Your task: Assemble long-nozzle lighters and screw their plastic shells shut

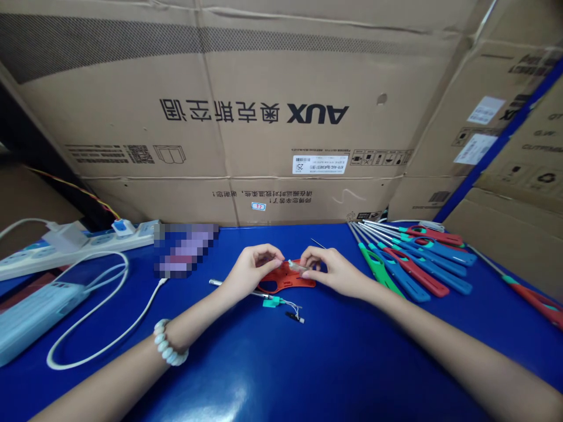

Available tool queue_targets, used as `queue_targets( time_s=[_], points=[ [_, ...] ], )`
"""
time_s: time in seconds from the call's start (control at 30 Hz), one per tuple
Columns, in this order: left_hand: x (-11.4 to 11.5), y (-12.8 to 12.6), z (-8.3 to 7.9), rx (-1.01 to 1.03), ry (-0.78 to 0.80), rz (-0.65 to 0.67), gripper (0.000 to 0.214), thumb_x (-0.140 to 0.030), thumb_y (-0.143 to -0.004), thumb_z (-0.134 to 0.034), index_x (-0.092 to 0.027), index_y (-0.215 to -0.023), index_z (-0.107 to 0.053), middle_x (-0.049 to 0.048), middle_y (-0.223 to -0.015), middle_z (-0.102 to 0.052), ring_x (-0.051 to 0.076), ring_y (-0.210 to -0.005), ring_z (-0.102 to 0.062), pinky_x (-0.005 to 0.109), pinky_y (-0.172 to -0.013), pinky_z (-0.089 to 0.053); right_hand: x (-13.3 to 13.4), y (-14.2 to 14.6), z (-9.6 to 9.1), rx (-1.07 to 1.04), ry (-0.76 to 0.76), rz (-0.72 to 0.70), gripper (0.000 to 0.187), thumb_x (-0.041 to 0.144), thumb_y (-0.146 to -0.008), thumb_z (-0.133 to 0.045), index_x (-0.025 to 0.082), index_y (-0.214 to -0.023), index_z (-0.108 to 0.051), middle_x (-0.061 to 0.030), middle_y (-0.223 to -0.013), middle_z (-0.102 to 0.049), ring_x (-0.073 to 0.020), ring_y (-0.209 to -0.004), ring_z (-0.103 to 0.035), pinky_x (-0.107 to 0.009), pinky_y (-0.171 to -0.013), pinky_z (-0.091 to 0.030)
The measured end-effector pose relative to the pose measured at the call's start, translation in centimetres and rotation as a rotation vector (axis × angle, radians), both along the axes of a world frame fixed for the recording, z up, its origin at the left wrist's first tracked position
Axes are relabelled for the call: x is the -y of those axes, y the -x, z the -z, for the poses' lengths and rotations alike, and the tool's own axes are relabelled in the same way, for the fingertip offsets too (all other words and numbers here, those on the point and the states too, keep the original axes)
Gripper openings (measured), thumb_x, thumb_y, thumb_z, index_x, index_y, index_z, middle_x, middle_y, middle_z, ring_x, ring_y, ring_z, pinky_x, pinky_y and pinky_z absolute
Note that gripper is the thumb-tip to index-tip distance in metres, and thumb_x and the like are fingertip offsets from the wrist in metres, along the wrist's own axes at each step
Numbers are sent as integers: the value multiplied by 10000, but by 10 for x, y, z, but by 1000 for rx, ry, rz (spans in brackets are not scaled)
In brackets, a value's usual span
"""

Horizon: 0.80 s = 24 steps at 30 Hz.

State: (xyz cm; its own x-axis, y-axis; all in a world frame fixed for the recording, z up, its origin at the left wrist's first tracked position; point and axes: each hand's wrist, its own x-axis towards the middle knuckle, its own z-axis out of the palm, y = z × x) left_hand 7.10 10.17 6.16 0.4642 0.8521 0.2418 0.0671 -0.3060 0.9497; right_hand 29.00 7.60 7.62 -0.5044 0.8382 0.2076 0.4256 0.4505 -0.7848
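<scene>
My right hand pinches a small translucent lighter gas tank, its pale tip pointing left. Facing it, my left hand has thumb and forefinger closed near that tip; anything between them is too small to make out. Below the hands, on the blue table, lies an orange lighter handle shell, partly covered by fingers. Just in front of the shell is a metal lighter tube with a green collar and thin white wires, partly behind my left hand. A small black-and-white part rests near the wires.
Several long lighters with green, blue and red handles lie fanned at the right. Another red lighter is at the far right. A power strip, white cable and pale blue box occupy the left. Cardboard walls the back.
</scene>
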Motion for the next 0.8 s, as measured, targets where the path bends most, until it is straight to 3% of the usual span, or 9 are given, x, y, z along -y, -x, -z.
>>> queue_targets(
  time_s=[0.17, 0.3, 0.57, 0.7, 0.8],
  points=[
    [12, 4, 5, 73, 131, -58, 296, -385, -736, -710, -124, -858, -643, 60, -797, -679, 165, -706, -627, 281, -670, -510, 15, 22, 19, -129, -68, 119, 104, 243, -810, -615, 197, -854, -533, 12, -745, -602, -125, -625, -552, -247, -580, -432],
    [12, 3, 9, 81, 128, -84, 313, -416, -712, -725, -130, -790, -626, 42, -752, -662, 150, -665, -603, 267, -643, -497, 28, 34, 33, -271, -25, 70, 179, 275, -834, -591, 216, -996, -542, 2, -798, -616, -131, -634, -597, -259, -596, -488],
    [13, 8, 7, -13, 15, -1, 296, -443, -849, -551, -160, -788, -492, -21, -704, -502, 114, -651, -466, 231, -622, -388, 28, 33, 42, -236, -47, 125, 114, 309, -870, -539, 215, -925, -504, 25, -712, -547, -119, -564, -543, -245, -560, -460],
    [19, 10, 6, -109, -83, 32, 278, -394, -937, -408, -174, -770, -442, -20, -732, -458, 124, -687, -424, 238, -641, -349, 27, 28, 40, -79, -175, 150, 67, 272, -901, -482, 221, -941, -463, 29, -690, -533, -125, -566, -514, -243, -561, -416],
    [20, 9, 7, -142, -144, 55, 349, -410, -940, -398, -170, -688, -429, -11, -722, -441, 132, -681, -416, 245, -632, -336, 27, 26, 39, -13, -240, 154, 68, 252, -918, -445, 226, -980, -443, 17, -718, -572, -140, -599, -544, -250, -587, -419]
  ],
)
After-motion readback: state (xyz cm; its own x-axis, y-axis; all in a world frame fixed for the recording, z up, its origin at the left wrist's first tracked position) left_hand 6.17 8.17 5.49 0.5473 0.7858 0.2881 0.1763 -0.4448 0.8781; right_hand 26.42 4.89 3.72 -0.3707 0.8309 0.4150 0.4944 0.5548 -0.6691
